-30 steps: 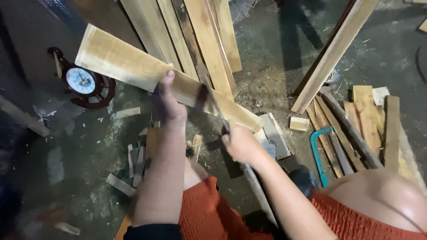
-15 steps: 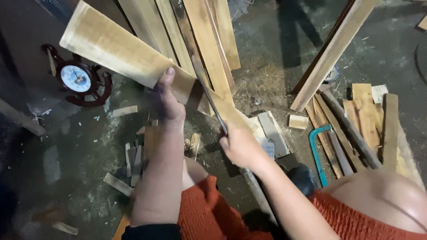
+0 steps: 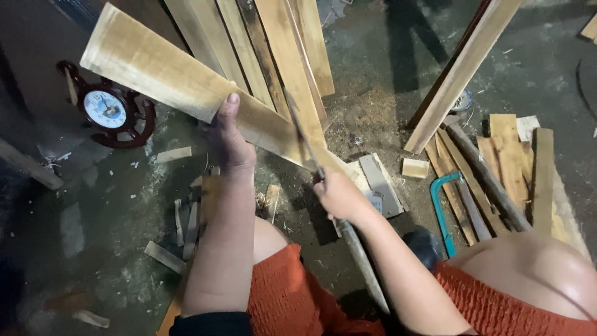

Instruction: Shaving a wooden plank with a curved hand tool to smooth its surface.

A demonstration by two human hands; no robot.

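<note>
Left hand [image 3: 229, 144] gripping a pale wooden plank [image 3: 180, 84] slanting toward ten o'clock, right hand [image 3: 339, 194] closed around a thin blade [image 3: 303, 138] – set against the plank's edge, round clock [image 3: 106, 109] at nine o'clock

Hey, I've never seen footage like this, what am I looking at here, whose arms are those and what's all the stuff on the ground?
This is one picture from a camera worn on a person's head, looking down, so the two bare arms are the wearer's own. The left hand grips a long pale board and holds it slanted. The right hand holds the handle of a saw, whose thin blade lies across the board. On the dusty floor lie wood offcuts, more planks leaning at the top, a round clock in a dark frame at left, and a teal hacksaw at right.
</note>
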